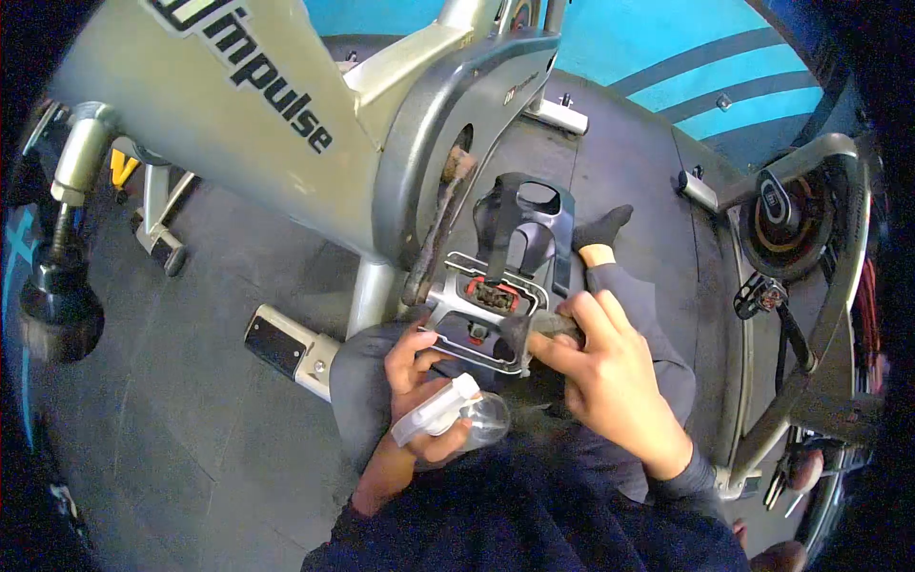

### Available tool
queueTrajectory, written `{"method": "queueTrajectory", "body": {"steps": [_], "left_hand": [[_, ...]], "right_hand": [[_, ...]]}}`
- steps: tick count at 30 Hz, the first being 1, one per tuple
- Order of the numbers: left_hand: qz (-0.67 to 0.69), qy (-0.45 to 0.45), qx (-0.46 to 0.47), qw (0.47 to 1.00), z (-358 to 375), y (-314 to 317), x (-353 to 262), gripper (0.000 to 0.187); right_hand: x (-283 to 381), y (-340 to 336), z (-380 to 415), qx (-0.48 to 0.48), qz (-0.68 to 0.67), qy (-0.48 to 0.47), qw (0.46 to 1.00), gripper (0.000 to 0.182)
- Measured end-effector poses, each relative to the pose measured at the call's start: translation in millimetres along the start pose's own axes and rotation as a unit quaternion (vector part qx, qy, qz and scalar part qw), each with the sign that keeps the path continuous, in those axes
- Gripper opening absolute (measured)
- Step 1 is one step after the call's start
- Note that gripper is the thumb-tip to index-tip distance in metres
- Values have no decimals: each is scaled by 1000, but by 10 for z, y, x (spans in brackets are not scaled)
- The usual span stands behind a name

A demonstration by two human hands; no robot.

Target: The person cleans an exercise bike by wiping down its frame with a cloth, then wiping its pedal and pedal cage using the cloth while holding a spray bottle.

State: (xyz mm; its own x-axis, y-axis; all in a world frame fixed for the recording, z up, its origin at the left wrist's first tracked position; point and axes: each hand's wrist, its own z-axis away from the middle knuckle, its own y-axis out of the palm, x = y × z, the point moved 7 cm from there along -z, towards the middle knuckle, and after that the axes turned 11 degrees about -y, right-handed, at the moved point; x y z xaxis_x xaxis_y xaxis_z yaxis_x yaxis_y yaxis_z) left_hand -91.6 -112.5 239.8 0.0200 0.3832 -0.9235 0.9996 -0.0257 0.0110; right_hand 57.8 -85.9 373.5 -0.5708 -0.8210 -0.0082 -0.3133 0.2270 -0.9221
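My left hand is closed around a clear spray bottle with a white spray head, its fingertips at the near left edge of the bike pedal. In my right hand, a dark cloth is pinched and touches the pedal's right side. The pedal has a metal cage and red parts round a dirty middle. A black toe cage extends beyond it. The rusty crank arm runs from the pedal up to the bike's housing.
A grey exercise bike frame fills the upper left, with its foot bar on the dark floor. Another bike stands at the right. My legs are bent around the pedal. A blue wall is behind.
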Motion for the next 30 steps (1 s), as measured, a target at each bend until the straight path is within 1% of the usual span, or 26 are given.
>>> {"method": "queueTrajectory", "body": {"steps": [2,3,4,5,6,7,8,10,13,14,15,16,18,20,23,28,30], "left_hand": [[-22,19,-19,999,-14,-34,-3,38],[-26,44,-6,999,-18,-34,9,44],[-30,69,8,997,-19,-34,23,52],[61,16,-15,998,-67,12,28,66],[149,-43,-39,987,-82,48,40,84],[148,-47,-36,987,-75,73,58,84],[143,-46,-48,987,-63,57,71,87],[133,-40,-62,988,-72,20,40,90],[133,-57,-56,988,-90,30,6,90],[132,-75,-49,987,-62,25,45,94],[130,-91,-42,987,-47,33,83,98],[132,-90,-38,986,-44,47,89,98],[117,-76,-56,989,-44,21,80,98],[110,-63,-65,990,-54,-2,55,100],[104,-87,-69,988,-65,4,28,100],[113,-78,-62,989,-91,35,0,100],[97,-87,-66,989,-42,-18,55,100]], "right_hand": [[-34,-44,76,2,-52,54,997,32],[-30,-74,102,-34,-94,62,993,35],[-21,-91,148,-58,-151,57,985,33],[-8,-79,207,-108,-249,28,962,32],[22,-47,275,-155,-348,-2,925,30],[47,39,362,-145,-404,26,903,27],[39,81,392,-147,-407,30,901,27],[-20,155,408,-167,-440,44,881,14],[-112,183,441,-183,-463,44,866,16],[-147,178,471,-194,-468,49,861,18],[-155,197,494,-171,-474,53,862,20],[-162,200,516,-172,-470,55,864,20],[-185,257,553,-176,-483,82,854,14],[-176,291,567,-179,-477,82,857,13],[-156,300,530,-176,-467,83,863,11],[-122,293,482,-173,-465,88,864,15],[-119,330,523,-175,-444,75,876,17]]}}
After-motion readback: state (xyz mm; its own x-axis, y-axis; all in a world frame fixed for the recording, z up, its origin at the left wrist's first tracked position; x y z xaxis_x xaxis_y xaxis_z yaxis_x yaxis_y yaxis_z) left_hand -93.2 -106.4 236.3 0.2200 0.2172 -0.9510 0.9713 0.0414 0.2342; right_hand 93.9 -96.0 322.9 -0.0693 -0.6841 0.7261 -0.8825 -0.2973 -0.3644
